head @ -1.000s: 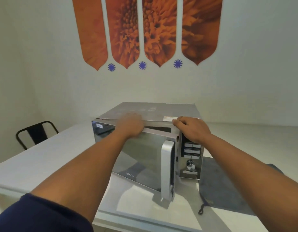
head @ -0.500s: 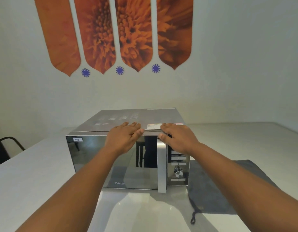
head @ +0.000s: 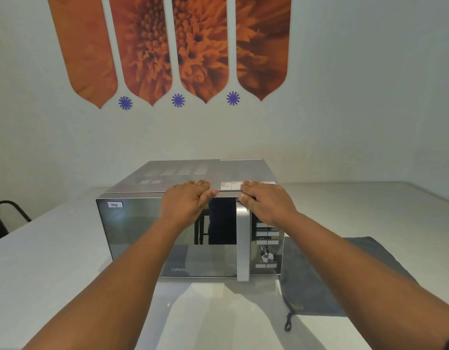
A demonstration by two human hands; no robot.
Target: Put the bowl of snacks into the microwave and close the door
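A silver microwave (head: 132,236) with a mirrored door stands on the white table (head: 41,274), and its door is shut flush against the body. My left hand (head: 185,200) lies flat over the door's top front edge, fingers spread and holding nothing. My right hand (head: 266,200) rests the same way on the top edge above the vertical handle (head: 243,248) and the control panel (head: 266,251). No bowl of snacks is visible; the mirrored door hides the inside.
A dark grey cloth bag (head: 327,276) with a drawstring lies on the table right of the microwave. A black chair (head: 3,218) stands at the far left beyond the table edge. The wall with orange flower panels rises behind.
The door swung from partly open to fully shut under my left hand. Both hands have settled flat on the microwave's top front edge, and the view has shifted to face it squarely.
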